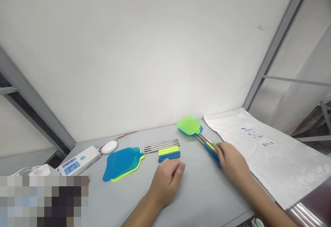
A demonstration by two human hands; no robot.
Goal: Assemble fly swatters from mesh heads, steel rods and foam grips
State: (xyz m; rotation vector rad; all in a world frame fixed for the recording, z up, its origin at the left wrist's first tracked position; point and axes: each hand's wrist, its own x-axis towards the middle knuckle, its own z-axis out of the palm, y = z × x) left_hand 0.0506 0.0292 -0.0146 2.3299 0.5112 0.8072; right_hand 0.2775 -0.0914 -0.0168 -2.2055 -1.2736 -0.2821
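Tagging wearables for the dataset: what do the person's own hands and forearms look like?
Left hand and right hand: bare, no gloves. Left forearm and right forearm: no sleeve, watch or bracelet in view.

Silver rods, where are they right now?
In the head view, the silver rods lie below centre, right of the stacked swatter heads, just beyond the yellow and blue grips.

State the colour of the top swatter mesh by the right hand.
Bright green: the mesh shows best in the head view.
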